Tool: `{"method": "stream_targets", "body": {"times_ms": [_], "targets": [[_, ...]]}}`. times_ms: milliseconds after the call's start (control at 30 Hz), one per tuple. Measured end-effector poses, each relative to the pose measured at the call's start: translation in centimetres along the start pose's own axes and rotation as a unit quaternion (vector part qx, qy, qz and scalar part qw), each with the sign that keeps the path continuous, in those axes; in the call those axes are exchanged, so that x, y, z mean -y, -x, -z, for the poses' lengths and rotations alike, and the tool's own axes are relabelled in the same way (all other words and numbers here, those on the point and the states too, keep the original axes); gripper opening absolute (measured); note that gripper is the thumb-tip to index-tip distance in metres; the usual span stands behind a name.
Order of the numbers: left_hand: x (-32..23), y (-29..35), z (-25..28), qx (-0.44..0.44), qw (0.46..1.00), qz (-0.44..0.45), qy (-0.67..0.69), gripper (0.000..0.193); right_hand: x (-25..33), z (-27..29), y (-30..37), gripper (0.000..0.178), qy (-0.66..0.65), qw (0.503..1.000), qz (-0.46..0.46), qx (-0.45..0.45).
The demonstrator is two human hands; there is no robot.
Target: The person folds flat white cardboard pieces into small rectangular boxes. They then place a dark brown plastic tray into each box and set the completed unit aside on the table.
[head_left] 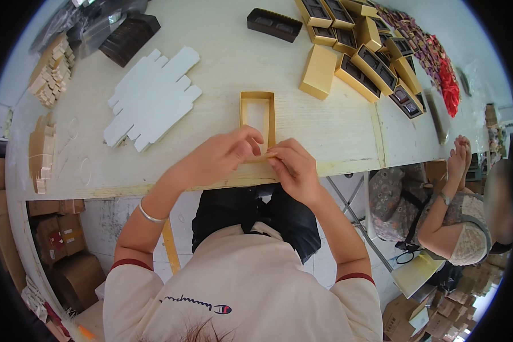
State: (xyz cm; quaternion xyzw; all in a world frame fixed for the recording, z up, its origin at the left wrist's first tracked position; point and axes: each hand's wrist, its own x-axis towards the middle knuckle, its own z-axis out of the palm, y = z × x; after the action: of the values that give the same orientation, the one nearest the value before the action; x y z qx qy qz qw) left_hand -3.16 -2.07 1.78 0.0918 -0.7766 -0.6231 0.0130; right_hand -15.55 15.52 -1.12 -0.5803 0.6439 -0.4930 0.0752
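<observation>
A shallow gold box with raised walls and a pale bottom lies on the table in front of me, its long side pointing away. At its near left corner, my left hand has its fingers bent over the wall and reaching inside. My right hand pinches the near end wall between thumb and fingers. Both hands partly cover that near end, so its fold cannot be made out fully. To the left lies a stack of flat white box blanks with cut flaps.
Gold boxes with dark trays are piled at the far right, beside a closed gold box. A black tray lies at the back. Bundled card pieces line the left edge. Another person sits at the right, hands together.
</observation>
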Motion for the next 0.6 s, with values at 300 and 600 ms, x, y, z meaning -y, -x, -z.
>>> {"method": "stream_targets", "body": {"times_ms": [300,600], "targets": [[0.7,0.6,-0.5,-0.057,0.995,-0.077,-0.041,0.034,1.5,-0.9,-0.9,0.029,0.078,0.995,-0.056,-0.001],[1.7,1.2,-2.2,-0.115,0.921,-0.173,-0.328,0.010,1.3,-1.0,-1.6,0.020,0.264,0.958,0.046,0.100]]}}
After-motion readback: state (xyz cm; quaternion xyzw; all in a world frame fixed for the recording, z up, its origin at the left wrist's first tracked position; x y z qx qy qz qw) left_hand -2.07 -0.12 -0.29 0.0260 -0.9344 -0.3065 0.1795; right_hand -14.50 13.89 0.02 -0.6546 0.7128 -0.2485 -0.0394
